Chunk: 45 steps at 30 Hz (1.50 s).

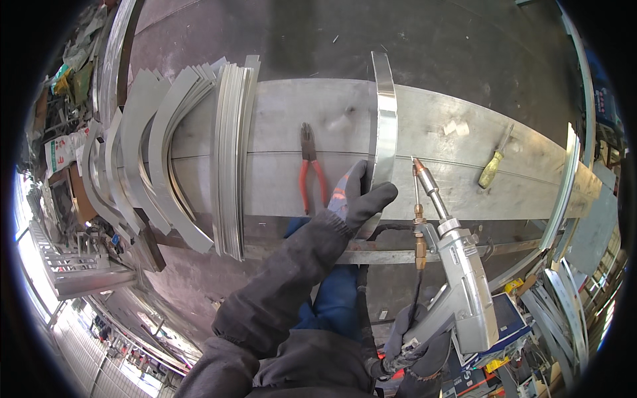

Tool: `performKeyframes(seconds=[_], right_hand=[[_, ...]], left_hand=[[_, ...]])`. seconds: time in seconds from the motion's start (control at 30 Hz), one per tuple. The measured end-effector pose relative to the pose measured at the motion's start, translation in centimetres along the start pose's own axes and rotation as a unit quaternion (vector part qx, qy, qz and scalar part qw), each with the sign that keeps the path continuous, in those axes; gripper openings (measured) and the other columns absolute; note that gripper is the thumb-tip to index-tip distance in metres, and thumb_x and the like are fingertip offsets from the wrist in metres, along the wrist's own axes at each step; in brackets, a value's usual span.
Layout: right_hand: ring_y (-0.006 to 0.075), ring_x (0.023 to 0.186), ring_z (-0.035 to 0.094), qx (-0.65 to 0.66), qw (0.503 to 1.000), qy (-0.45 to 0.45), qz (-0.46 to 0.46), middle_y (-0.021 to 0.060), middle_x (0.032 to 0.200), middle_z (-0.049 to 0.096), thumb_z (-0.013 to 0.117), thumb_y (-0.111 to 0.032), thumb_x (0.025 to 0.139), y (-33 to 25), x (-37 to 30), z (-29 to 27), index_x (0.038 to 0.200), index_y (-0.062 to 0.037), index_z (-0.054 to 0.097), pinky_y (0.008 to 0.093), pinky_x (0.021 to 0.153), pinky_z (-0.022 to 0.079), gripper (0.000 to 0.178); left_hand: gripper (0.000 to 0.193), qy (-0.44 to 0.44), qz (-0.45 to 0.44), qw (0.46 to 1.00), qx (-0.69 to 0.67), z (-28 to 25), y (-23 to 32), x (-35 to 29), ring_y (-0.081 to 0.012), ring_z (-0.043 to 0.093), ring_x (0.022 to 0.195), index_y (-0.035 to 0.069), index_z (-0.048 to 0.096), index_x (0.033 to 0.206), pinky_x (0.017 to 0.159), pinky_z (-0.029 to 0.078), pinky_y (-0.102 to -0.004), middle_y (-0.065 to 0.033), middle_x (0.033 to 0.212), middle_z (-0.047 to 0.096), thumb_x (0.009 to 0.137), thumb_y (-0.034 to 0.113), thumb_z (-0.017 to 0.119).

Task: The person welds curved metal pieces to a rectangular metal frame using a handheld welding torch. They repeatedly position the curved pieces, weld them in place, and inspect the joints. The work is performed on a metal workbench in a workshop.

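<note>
My left hand (pixel 363 198), in a grey glove, is closed around the near part of a bent, shiny metal strip (pixel 385 126). The strip lies crosswise over a long metal panel (pixel 298 99) with a seam along its middle. In my gloved right hand (pixel 400 335), partly hidden by the handle, is a silver handheld welding gun (pixel 468 285). Its copper nozzle (pixel 419 166) and a thin feed tube beside it point away from me, right of the strip. Red-handled pliers (pixel 309 166) lie on the panel left of my left hand.
A stack of straight metal strips (pixel 232 159) and several curved metal pieces (pixel 166 146) cover the panel's left end. A yellow-handled screwdriver (pixel 491 169) lies to the right. Another strip (pixel 563 186) crosses the right end. Below right stands a blue case (pixel 507 325) near leaning metal offcuts (pixel 561 312).
</note>
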State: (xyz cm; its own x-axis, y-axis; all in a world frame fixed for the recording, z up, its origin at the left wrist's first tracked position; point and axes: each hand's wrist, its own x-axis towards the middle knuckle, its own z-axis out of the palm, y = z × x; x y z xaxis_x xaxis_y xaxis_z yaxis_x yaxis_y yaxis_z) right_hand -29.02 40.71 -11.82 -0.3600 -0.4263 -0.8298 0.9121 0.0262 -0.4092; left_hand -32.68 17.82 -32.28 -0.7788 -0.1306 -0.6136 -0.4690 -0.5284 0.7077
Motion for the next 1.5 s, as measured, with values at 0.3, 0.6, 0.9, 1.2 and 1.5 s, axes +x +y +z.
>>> performKeyframes(seconds=[0.3,0.6,0.9,1.2,1.5], right_hand=[[0.0263,0.057,0.064,0.088,0.995,0.005,0.036,0.0152,0.069,0.062,0.073,-0.075,0.078,1.5,0.5,-1.6,0.102,0.0008,0.050,0.0355,0.054,0.056,0.083],[0.0227,0.055,0.062,0.088,0.995,0.042,0.018,0.0129,0.066,0.061,0.072,-0.080,0.075,1.4,0.5,-0.1,0.102,0.0012,0.051,0.0327,0.050,0.054,0.088],[0.0286,0.072,0.066,0.103,0.994,-0.042,0.012,0.0204,0.095,0.062,0.077,-0.057,0.088,2.7,0.0,-3.2,0.134,0.0017,0.045,0.0387,0.060,0.057,0.081],[0.0204,0.056,0.060,-0.141,0.981,0.124,-0.045,0.0144,0.097,0.055,0.068,-0.069,0.089,4.7,-0.4,-3.0,0.143,-0.0029,0.039,0.0333,0.047,0.052,0.090],[0.0203,0.049,0.058,-0.020,0.997,0.068,-0.020,0.0093,0.062,0.056,0.066,-0.079,0.082,1.1,0.2,1.5,0.102,0.0023,0.050,0.0316,0.046,0.051,0.085]], left_hand=[[0.056,-0.002,0.009,1.000,-0.026,0.1,0.1,-0.1,-0.0133,0.059,0.098,-0.003,0.055,0.126,0.086,0.051,-0.0329,-0.0076,0.109,0.065,0.087,0.029,0.080],[0.059,-0.010,0.000,1.000,-0.027,0.0,0.0,0.0,-0.0139,0.059,0.099,-0.003,0.055,0.128,0.086,0.052,-0.0332,-0.0083,0.111,0.065,0.087,0.030,0.080],[0.060,-0.003,0.014,0.999,-0.040,0.1,-0.2,0.1,-0.0133,0.059,0.098,-0.003,0.055,0.129,0.085,0.052,-0.0327,-0.0079,0.110,0.065,0.087,0.031,0.081],[0.062,0.003,0.021,0.997,-0.071,0.4,0.5,-0.6,-0.0141,0.061,0.102,-0.001,0.055,0.133,0.089,0.052,-0.0324,-0.0073,0.114,0.065,0.086,0.032,0.081],[0.058,0.000,0.019,0.994,-0.105,0.6,-0.4,-0.1,-0.0129,0.061,0.101,0.001,0.057,0.131,0.088,0.052,-0.0318,-0.0056,0.112,0.065,0.087,0.030,0.081]])
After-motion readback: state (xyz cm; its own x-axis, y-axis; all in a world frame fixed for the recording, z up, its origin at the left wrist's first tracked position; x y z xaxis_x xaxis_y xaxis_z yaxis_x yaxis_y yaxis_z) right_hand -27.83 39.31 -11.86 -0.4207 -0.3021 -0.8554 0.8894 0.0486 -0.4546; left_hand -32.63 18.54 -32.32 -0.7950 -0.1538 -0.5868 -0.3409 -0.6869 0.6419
